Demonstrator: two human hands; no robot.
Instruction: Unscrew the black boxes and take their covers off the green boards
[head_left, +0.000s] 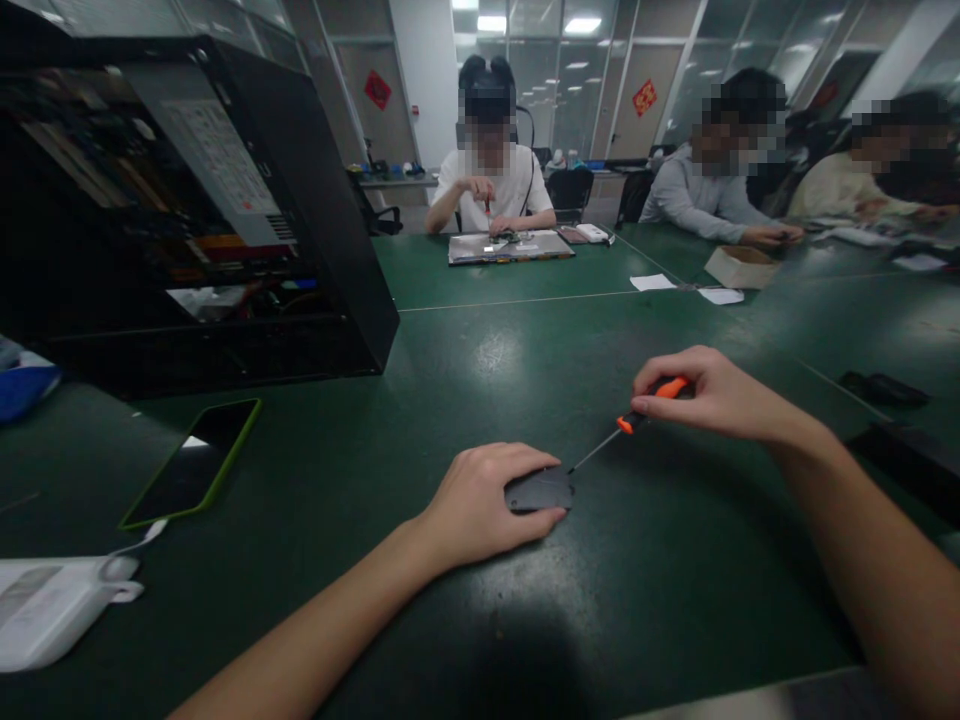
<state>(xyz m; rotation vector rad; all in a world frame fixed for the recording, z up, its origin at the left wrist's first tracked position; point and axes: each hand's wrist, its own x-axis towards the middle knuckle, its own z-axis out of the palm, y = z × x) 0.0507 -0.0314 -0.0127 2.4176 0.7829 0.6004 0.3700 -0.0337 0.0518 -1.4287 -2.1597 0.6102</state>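
Desk [450, 350]: green, glossy in patches.
Computer case [300, 180]: black, open-sided, on the left.
Left hand [484, 500]: fingers gripping the gray mouse-shaped piece [538, 490] at both sides.
Right hand [701, 395]: fingers around the orange-and-black screwdriver [631, 421].
Screwdriver: slanted, tip by the piece's edge (contact unclear).
Gray mouse-shaped piece: on the desk, between finger and thumb.

The left hand [476, 500] covers one end of the flat dark-grey plastic shell [541, 490]. Part of the orange-and-black screwdriver's handle [639, 414] is buried in the right hand [697, 390]; whether its tip touches the shell, I can't tell. The boxy black metal computer case [300, 190] runs out of my view leftward.
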